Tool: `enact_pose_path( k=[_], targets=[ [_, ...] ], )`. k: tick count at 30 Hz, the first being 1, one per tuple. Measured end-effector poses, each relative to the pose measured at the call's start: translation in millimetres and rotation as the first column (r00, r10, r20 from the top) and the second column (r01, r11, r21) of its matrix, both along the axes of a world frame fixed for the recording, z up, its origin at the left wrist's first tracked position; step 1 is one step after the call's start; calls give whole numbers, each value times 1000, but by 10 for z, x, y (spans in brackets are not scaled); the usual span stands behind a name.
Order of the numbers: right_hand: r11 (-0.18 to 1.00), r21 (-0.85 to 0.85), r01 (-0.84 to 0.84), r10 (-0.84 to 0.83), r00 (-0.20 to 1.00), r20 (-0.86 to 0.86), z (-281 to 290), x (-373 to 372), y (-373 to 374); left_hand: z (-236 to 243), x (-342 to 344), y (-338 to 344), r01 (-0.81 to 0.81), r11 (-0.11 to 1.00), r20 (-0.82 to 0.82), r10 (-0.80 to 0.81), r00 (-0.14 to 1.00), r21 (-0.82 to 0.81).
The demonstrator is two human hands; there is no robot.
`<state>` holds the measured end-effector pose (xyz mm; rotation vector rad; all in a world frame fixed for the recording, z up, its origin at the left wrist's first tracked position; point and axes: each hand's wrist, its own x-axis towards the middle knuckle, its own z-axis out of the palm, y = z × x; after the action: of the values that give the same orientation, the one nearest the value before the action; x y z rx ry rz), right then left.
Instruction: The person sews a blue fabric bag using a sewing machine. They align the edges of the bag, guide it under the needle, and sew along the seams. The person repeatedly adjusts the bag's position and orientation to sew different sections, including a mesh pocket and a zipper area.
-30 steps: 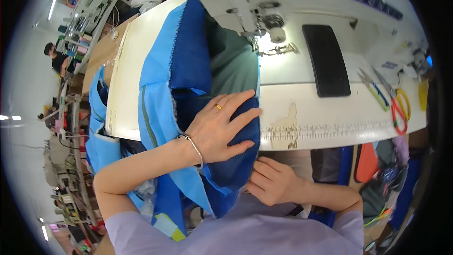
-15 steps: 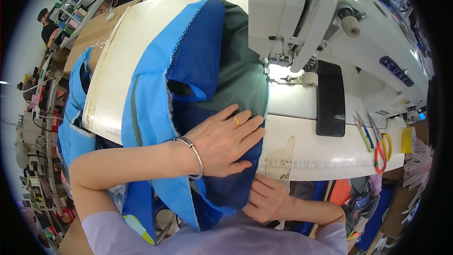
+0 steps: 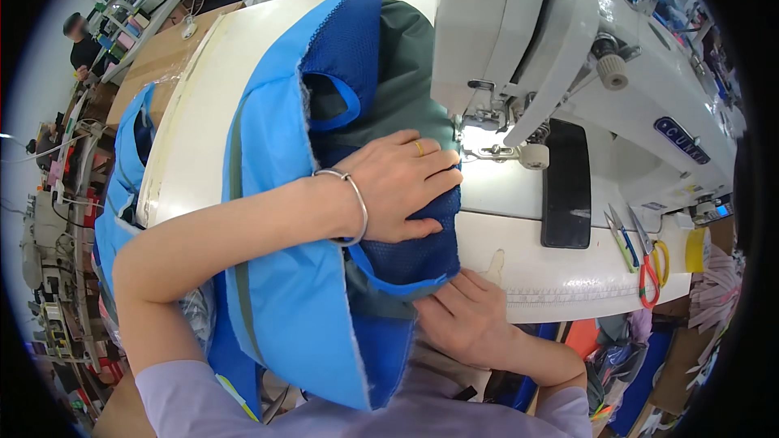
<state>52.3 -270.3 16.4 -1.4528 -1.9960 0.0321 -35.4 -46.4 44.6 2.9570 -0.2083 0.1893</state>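
Observation:
A partly sewn piece (image 3: 280,276) of bright blue fabric, green-grey lining and dark blue mesh, like a bag panel, lies on the sewing table, its lower part drooping over the near edge. Its right edge runs up to the presser foot of a white sewing machine (image 3: 475,57); the needle is too small to make out. My left hand (image 3: 398,182), with a ring and a bangle, rests flat on the mesh, fingers apart, fingertips near the edge just below the foot. My right hand (image 3: 466,316) pinches the piece's lower right corner at the table's near edge.
Red-handled scissors (image 3: 649,276), small snips (image 3: 623,239) and a yellow tape roll (image 3: 696,250) lie at the right. A black pad (image 3: 565,195) sits on the machine bed. Another blue piece (image 3: 130,162) hangs at the left. Far left, a person (image 3: 83,47) is beside benches.
The piece has moved up along the machine, its front part swinging out flatter toward me. Both hands have moved up with it, the left one now nearer the presser foot.

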Motion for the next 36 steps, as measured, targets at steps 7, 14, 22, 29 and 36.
enact_pose_path(
  k=[7, 14, 22, 29, 36],
  targets=[
    [1000, 12, 24, -24, 1000, 10, 7, -32, 19, -68, 8, 88, 34, 999, 87, -33, 996, -9],
    [999, 20, 37, -37, 999, 25, -18, -42, 15, -78, -28, 94, -6, 998, 54, 10, 998, -64],
    [999, 5, 46, -46, 999, 15, -19, -48, 21, -75, 9, 159, 8, 1000, 62, -6, 998, -23],
    [996, -28, 83, -82, 997, 11, -33, -44, 39, -103, 75, 256, -3, 1000, 61, 3, 998, -3],
    [993, 4, 119, -119, 993, 6, -59, -84, 23, -59, 62, 244, -33, 998, 54, 35, 998, -50]
  ],
)
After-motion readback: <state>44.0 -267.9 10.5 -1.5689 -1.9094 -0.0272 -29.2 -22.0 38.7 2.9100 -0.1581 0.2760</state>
